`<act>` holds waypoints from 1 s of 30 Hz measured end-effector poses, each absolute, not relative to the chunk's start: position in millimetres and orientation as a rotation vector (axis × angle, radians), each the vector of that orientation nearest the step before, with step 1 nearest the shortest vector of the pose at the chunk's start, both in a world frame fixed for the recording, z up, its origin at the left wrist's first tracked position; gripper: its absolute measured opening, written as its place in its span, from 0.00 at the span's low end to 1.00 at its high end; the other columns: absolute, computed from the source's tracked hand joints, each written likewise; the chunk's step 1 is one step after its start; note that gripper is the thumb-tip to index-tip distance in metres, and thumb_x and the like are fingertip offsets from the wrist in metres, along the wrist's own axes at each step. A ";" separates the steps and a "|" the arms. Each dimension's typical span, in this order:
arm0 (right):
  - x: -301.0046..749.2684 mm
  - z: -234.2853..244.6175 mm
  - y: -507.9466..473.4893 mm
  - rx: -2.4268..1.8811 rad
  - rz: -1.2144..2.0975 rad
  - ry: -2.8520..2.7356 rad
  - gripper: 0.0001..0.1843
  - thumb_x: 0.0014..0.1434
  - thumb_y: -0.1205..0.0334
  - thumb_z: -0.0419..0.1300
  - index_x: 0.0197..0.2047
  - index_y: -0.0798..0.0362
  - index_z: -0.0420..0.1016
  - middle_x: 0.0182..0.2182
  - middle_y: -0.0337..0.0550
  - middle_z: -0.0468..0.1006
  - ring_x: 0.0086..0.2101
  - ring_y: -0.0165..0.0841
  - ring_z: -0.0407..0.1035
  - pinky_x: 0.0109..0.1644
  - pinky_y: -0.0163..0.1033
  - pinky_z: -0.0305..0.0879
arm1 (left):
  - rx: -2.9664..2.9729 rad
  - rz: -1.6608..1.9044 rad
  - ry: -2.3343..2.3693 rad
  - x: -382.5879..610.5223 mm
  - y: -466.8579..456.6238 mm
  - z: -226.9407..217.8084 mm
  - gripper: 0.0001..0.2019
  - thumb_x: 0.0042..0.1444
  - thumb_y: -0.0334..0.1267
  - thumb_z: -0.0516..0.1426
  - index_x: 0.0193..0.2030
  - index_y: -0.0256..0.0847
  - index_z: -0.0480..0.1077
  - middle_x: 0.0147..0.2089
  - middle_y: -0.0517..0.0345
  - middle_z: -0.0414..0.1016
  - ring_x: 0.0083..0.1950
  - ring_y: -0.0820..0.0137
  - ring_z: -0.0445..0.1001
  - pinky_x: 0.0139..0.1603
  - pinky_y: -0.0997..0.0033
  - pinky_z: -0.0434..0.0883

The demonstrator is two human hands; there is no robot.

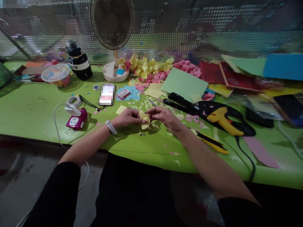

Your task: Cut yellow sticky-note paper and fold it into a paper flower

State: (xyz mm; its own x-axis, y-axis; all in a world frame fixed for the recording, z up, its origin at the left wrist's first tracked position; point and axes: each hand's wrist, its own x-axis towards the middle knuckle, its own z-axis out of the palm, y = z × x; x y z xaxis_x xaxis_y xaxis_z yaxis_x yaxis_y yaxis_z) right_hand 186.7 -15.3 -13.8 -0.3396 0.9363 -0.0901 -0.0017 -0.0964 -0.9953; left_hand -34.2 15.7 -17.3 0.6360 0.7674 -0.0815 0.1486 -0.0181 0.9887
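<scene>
My left hand [129, 116], with a white band on its wrist, pinches a small folded yellow paper piece [144, 120] between thumb and fingers. The piece looks curled, like a paper petal or flower. At its right edge are the bent fingers of my right hand [167, 117], which seem to grip it; the exact contact is too small to make out. Around and beneath both hands lie yellow and pink paper scraps [155, 126]. A flat yellow paper square [121, 109] rests just behind my left hand.
A black long-arm stapler [182, 104], a yellow glue gun [223, 121] and yellow-handled scissors [213, 142] lie right. Behind stand a fan [115, 74], yellow paper flowers [148, 67] and a dark bottle [79, 61]. Left are a purple power adapter [78, 119] and a tape roll [74, 101].
</scene>
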 end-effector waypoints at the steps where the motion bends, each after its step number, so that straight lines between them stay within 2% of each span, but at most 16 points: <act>1: 186.9 -12.3 -15.9 -1.098 1.502 -1.440 0.10 0.52 0.57 0.66 0.39 0.50 0.82 0.34 0.42 0.81 0.33 0.34 0.74 0.42 0.45 0.72 | 1.555 0.549 0.786 -34.9 16.2 -18.0 0.17 0.47 0.48 0.70 0.26 0.36 0.75 0.24 0.58 0.72 0.25 0.78 0.63 0.26 0.73 0.59; 5: 180.5 -8.5 -21.4 -1.190 1.324 -1.549 0.10 0.50 0.54 0.71 0.31 0.50 0.80 0.26 0.39 0.78 0.27 0.31 0.69 0.33 0.41 0.68 | 1.592 0.467 0.753 -36.1 17.0 -17.6 0.18 0.48 0.49 0.69 0.25 0.36 0.72 0.24 0.60 0.68 0.25 0.79 0.61 0.26 0.72 0.56; 7: 176.3 -7.8 -23.7 -1.184 1.297 -1.527 0.10 0.50 0.54 0.71 0.30 0.50 0.79 0.25 0.39 0.77 0.25 0.31 0.69 0.32 0.40 0.69 | 1.574 0.482 0.734 -34.9 16.1 -15.9 0.19 0.51 0.50 0.68 0.27 0.36 0.72 0.25 0.60 0.68 0.26 0.78 0.62 0.28 0.72 0.58; 10: 172.0 -8.0 -25.9 -1.183 1.257 -1.434 0.11 0.52 0.53 0.71 0.30 0.50 0.78 0.26 0.39 0.78 0.25 0.30 0.71 0.32 0.41 0.72 | 1.482 0.620 0.732 -31.1 12.8 -14.8 0.18 0.49 0.47 0.70 0.36 0.36 0.72 0.30 0.61 0.69 0.31 0.77 0.66 0.33 0.72 0.63; 13: 170.1 -10.6 -27.2 -1.223 1.181 -1.357 0.11 0.53 0.53 0.71 0.32 0.51 0.79 0.27 0.40 0.79 0.27 0.31 0.73 0.31 0.40 0.73 | 1.450 0.787 0.804 -28.0 9.8 -16.1 0.24 0.46 0.42 0.72 0.48 0.38 0.72 0.34 0.61 0.71 0.36 0.75 0.70 0.40 0.71 0.68; 17: 170.4 -16.3 -26.3 -1.204 1.215 -1.232 0.11 0.55 0.54 0.70 0.33 0.52 0.79 0.27 0.41 0.80 0.26 0.31 0.75 0.30 0.39 0.75 | 1.412 0.815 0.763 -28.1 10.3 -17.1 0.23 0.55 0.42 0.67 0.56 0.40 0.72 0.43 0.54 0.76 0.41 0.72 0.74 0.43 0.70 0.72; 20: 171.6 -19.5 -24.2 -1.173 1.280 -1.192 0.10 0.54 0.56 0.70 0.32 0.52 0.78 0.27 0.40 0.80 0.26 0.30 0.75 0.31 0.38 0.75 | 1.334 0.849 0.717 -29.2 13.1 -17.4 0.21 0.56 0.44 0.65 0.55 0.40 0.73 0.50 0.51 0.76 0.45 0.70 0.75 0.43 0.69 0.75; 24: 172.5 -22.0 -22.3 -1.158 1.291 -1.197 0.08 0.54 0.58 0.70 0.31 0.52 0.77 0.25 0.39 0.80 0.24 0.29 0.74 0.30 0.36 0.75 | 1.298 0.868 0.714 -30.1 15.6 -19.3 0.19 0.56 0.43 0.65 0.53 0.38 0.75 0.54 0.48 0.76 0.47 0.69 0.76 0.43 0.69 0.77; 30: 171.0 -21.9 -23.4 -1.181 1.299 -1.248 0.10 0.54 0.57 0.70 0.30 0.52 0.76 0.24 0.39 0.79 0.23 0.29 0.72 0.29 0.37 0.74 | 1.283 0.865 0.715 -31.2 15.7 -20.3 0.16 0.57 0.42 0.65 0.50 0.38 0.77 0.52 0.48 0.77 0.45 0.69 0.76 0.43 0.67 0.77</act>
